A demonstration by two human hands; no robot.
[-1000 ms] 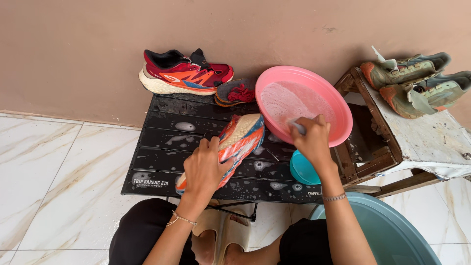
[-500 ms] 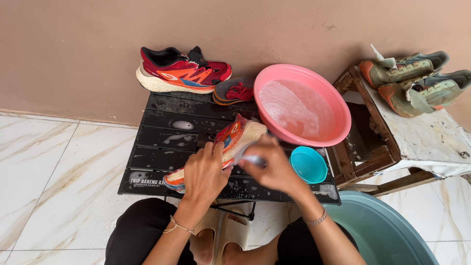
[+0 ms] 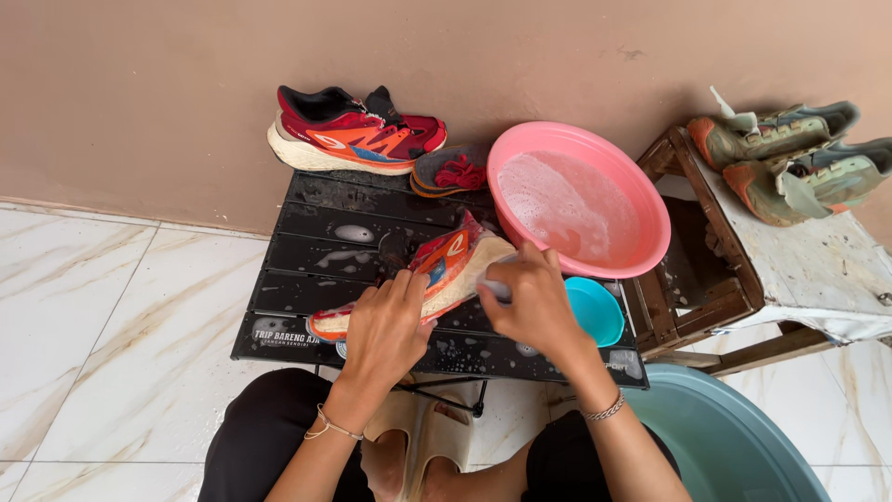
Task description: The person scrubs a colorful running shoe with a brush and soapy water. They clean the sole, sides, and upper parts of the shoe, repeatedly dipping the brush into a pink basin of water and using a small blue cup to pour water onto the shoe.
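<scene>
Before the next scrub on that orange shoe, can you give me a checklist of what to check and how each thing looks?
1. Shoe held steady: ok. The left hand presses the orange shoe on its side on the black table.
2. Brush in grip: cannot tell. The right hand is closed on something pale, mostly hidden.
3. Soapy water within reach: ok. The pink basin holds foamy water beside the right hand.
4. Small blue bowl out of the way: not ok. It sits right by the right wrist.
5. Other shoe safe: ok. The red shoe rests at the table's far edge against the wall.
</scene>
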